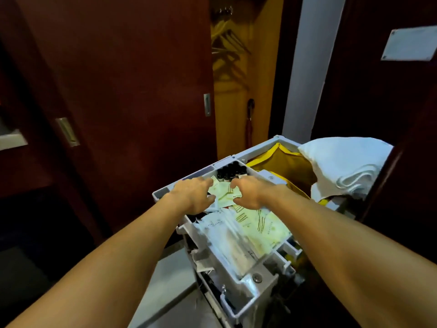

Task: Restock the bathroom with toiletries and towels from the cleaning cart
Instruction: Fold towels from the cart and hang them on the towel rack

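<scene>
The grey cleaning cart (250,301) stands in front of me with its top tray full of toiletries. Pale green toiletry packets (225,194) lie in the tray's far half, and more packets (264,226) and clear-wrapped items (227,242) fill the near half. My left hand (192,194) and my right hand (250,191) both reach into the far half, fingers curled on the green packets between them. Small dark bottles (230,171) stand in a compartment just beyond my fingers. White folded towels (343,166) lie piled on the cart's right side.
A yellow laundry bag (283,164) hangs open behind the tray. Dark wooden sliding doors (118,91) are on the left, with an open closet holding hangers (227,43) and an umbrella (250,124). A dark door with a white sign (410,45) stands at right.
</scene>
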`<action>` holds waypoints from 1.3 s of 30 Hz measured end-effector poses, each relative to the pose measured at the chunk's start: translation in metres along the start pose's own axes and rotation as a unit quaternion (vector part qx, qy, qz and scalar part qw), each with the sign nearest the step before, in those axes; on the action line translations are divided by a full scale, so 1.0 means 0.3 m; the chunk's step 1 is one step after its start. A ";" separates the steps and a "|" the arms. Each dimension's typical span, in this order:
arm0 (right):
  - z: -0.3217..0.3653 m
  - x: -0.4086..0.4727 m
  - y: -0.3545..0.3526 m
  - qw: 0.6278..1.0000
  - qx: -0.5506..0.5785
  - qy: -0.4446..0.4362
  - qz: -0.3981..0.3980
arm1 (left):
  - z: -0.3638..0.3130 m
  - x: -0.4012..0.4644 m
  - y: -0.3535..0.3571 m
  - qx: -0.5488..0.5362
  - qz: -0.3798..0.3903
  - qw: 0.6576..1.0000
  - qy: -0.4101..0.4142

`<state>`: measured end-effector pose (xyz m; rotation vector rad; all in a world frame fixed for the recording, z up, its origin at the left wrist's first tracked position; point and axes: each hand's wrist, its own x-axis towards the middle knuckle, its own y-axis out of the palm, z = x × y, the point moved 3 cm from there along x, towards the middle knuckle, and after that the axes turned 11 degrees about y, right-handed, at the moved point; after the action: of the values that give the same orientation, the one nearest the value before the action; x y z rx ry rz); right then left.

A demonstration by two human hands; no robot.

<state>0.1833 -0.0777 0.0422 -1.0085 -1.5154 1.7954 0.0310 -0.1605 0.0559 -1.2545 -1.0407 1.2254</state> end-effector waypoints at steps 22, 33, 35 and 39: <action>-0.125 0.148 0.155 0.990 0.018 0.135 0.044 | 0.180 0.313 0.199 0.026 0.071 0.989 0.127; -0.172 0.281 0.285 0.984 0.057 0.156 0.061 | 0.248 0.412 0.319 0.016 0.077 0.987 0.138; -0.151 0.318 0.322 0.987 0.076 0.136 0.042 | 0.260 0.430 0.349 0.012 0.086 0.988 0.128; -0.109 0.392 0.362 0.991 0.104 0.087 -0.011 | 0.274 0.457 0.413 -0.004 0.071 0.992 0.099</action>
<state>0.1506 0.0157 -0.0880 -1.0106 -1.2026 1.7578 -0.0469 -0.0251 -0.0724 -1.4455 -0.8230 1.1768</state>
